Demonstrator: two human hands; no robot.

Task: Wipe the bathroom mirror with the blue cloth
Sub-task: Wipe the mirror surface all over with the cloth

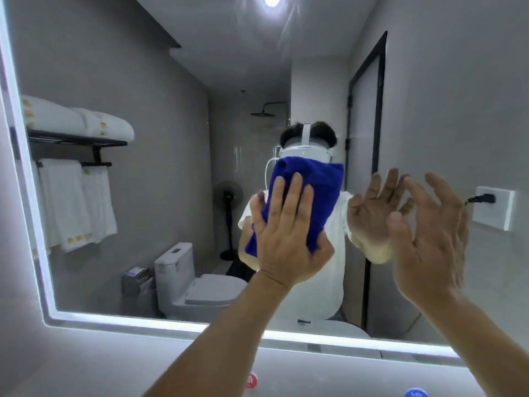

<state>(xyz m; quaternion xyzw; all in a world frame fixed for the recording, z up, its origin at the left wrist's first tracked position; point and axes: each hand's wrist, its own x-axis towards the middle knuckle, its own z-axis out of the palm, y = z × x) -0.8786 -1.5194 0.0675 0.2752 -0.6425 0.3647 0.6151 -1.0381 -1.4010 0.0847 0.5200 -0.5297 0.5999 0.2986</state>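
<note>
Fingers [294, 193] of the left hand [286, 236] are straight and pressed flat, side by side, onto the blue cloth [315, 190], pinning it against the mirror [171, 110]. The thumb lies along the cloth's lower right edge. That cloth is a thick, nubbly terry, bunched into a rough rectangle that sits high on the glass near the middle, its top edge crumpled and one corner drooping below the palm.

Over to the right hand [429, 242]: fingers [438, 190] fanned wide and slightly bent, holding nothing, palm toward the glass with its own reflection facing it (whether it actually touches the mirror, I cannot tell).

Moving outward, the mirror is a large smooth pane with a glowing white strip [143, 322] along its left and bottom edges. Reflected in it:

- a white headset [306, 151] just above the cloth
- a black metal rack [77, 141] with rolled white towels on top
- flat white towels [77, 202] hanging beneath
- a glossy white toilet [194, 285]
- a black standing fan [229, 202]
- a square shower head [263, 113]
- a black-framed frosted door [369, 138]

At the far right, a white wall socket [498, 207] holds a black plug [483, 199].
</note>
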